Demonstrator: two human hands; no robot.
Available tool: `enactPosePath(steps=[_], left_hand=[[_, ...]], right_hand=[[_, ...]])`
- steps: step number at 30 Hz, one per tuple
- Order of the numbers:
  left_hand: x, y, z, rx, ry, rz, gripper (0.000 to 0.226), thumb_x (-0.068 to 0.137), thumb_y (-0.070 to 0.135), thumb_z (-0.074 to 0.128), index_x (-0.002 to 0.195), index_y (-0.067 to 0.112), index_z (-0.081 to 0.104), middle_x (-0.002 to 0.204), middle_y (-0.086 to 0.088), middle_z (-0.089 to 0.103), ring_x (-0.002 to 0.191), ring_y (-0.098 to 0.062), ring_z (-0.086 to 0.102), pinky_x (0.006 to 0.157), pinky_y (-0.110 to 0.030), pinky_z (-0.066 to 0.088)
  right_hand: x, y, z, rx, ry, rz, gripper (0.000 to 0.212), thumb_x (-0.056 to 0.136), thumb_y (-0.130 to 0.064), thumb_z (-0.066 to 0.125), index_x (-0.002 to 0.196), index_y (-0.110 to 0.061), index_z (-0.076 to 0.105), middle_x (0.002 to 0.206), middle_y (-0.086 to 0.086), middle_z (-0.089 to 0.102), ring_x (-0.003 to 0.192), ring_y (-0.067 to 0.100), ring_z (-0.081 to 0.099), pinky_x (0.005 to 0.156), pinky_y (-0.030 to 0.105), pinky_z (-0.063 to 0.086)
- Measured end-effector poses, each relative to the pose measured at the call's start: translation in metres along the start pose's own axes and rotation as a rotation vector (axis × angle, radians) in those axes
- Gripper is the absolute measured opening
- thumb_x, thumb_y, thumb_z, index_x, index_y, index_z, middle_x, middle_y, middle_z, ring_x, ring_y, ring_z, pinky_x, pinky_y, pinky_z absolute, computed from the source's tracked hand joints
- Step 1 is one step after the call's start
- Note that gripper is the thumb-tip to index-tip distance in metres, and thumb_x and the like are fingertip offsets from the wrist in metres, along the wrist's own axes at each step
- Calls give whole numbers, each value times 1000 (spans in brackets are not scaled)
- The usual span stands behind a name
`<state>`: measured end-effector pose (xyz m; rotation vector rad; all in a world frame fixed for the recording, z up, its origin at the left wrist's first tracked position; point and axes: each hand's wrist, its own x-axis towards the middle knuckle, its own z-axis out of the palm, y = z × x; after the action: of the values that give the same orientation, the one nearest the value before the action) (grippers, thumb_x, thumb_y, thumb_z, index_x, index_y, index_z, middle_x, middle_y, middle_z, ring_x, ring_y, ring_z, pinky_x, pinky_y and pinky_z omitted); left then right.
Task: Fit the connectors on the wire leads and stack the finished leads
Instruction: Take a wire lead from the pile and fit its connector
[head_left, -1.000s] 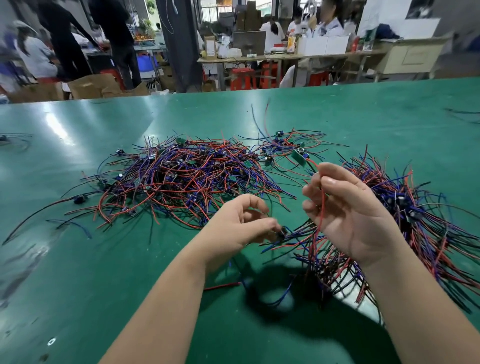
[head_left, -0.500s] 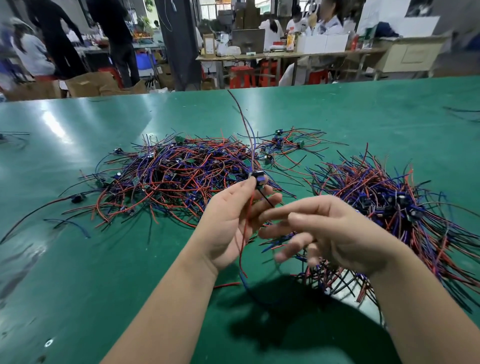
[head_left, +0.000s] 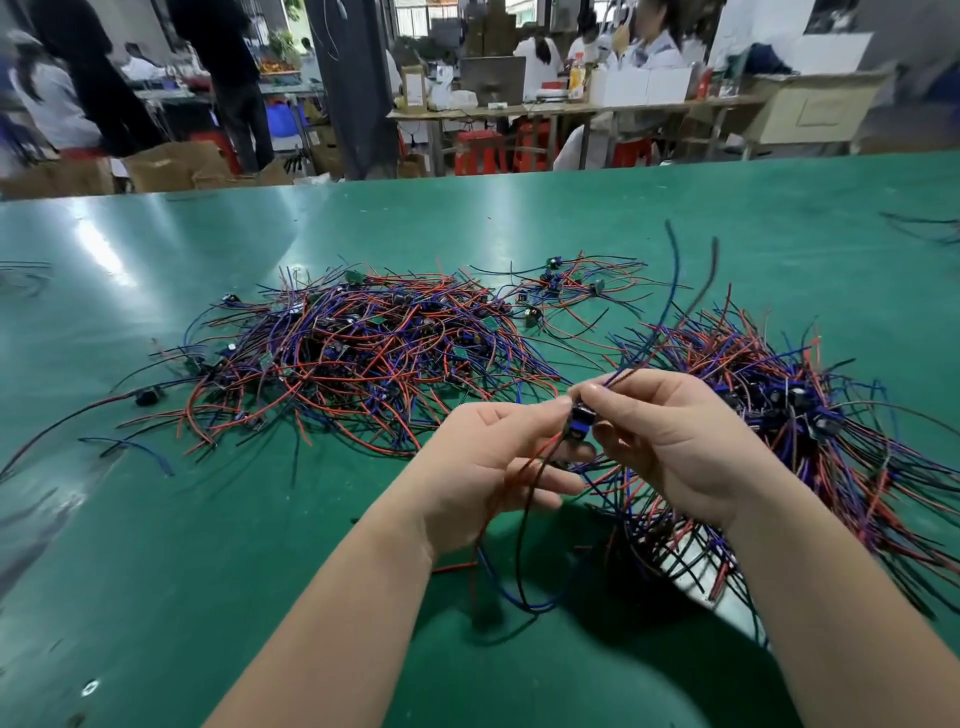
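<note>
My 2 hands meet just above the green tabletop (head_left: 156, 571). The left hand (head_left: 483, 467) and right hand (head_left: 675, 447) both pinch the small blue-and-black plastic connector (head_left: 581, 423), with thin red and black leads (head_left: 524, 499) dangling below it. I'd steady the housing with the left, push each lead in straight and tug-test it. Then I'd lay it on the tangled pile of red, blue and black leads (head_left: 831, 415) at right.

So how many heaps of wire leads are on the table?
3: a wide heap left of centre, a dense one behind the right hand, a small cluster farther back between them. More may lie offscreen.
</note>
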<state>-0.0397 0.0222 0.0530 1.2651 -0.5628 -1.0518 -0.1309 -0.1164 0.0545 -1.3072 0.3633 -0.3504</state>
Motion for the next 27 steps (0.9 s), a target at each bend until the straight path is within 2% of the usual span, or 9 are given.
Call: enactPosePath(steps=[3,5,8,11,14,18,21,24,27], left_hand=[[2,-7,1,112,109,86,13,76,24,73,71,12,72,72,-8,70,56,-13,67,49,-20,52],[2,-10,2,155,107,95,11,74,16,76,74,8,68,68,-7,69,57,-13,67,52,-21,53],[-5,-5,-2,221,-58,8,15,63,25,78,67,12,71,67,-7,69,59,-13,66,54,-21,53],[-11,-3,-5,281,-263,-90,11,74,17,78,66,16,71,68,-6,70,59,-13,66,53,-20,51],[-8,-8,-4,329,-281,-111,21,77,8,76,63,19,66,66,-1,67,60,-9,63,55,-20,51],[-9,-7,-6,478,-320,-67,20,69,13,79,62,22,63,63,0,58,51,-7,50,52,-19,45],[-10,-6,-6,476,-368,-63,17,70,16,76,83,24,67,64,4,58,53,-8,50,56,-24,41],[-8,-9,-7,512,-470,-26,36,80,14,68,115,21,66,65,6,51,59,-7,47,59,-21,36],[-10,-6,-8,366,-537,105,25,84,13,67,107,22,71,72,4,58,65,-4,51,63,-13,39]], right_hand=[[1,5,2,-111,49,9,12,61,-23,73,64,-11,74,62,4,60,50,7,49,46,13,39],[1,5,3,-114,87,-10,13,59,-20,74,63,-9,71,56,4,57,44,6,47,40,12,36],[2,-6,-9,47,231,-20,12,58,-17,73,66,-10,68,51,0,58,39,4,48,35,11,35],[2,-17,-23,215,374,9,22,59,-17,73,79,-10,66,50,-1,55,37,2,46,30,8,29],[1,-18,-20,264,418,35,15,65,-15,74,76,-13,65,49,-2,53,35,1,46,29,8,27],[3,-15,-16,314,447,2,8,81,-13,70,78,-14,62,47,-6,52,37,2,48,32,9,32],[4,-15,-16,304,423,-12,8,83,-16,69,77,-14,63,47,-6,53,38,3,50,33,10,34],[5,-14,-15,311,372,6,26,90,-28,60,70,-14,65,49,-2,57,39,5,54,33,11,37],[6,-15,-16,399,302,30,45,98,-35,44,67,-13,69,54,2,63,43,8,59,36,12,41]])
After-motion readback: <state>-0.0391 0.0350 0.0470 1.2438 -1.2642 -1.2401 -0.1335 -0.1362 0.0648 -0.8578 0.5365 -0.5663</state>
